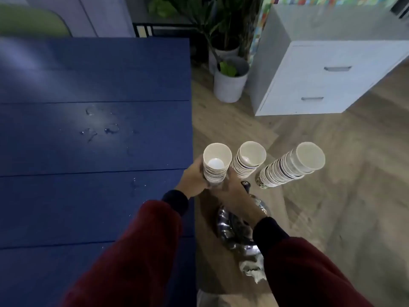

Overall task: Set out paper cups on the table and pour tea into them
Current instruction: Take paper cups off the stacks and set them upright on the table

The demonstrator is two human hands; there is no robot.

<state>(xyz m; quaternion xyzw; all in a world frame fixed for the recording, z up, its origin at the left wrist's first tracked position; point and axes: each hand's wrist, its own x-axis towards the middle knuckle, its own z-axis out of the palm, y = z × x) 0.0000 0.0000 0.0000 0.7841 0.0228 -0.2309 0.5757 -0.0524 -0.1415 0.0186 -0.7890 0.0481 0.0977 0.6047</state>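
Head view: left hand curls round the upright cup stack just off the table, which lies at nine o'clock; right hand meets its base, grip unclear.

Wood floor, white drawer cabinet, potted plants.

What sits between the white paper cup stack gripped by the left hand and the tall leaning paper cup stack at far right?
Head view: a third stack of white paper cups stands there, with no other object between them.
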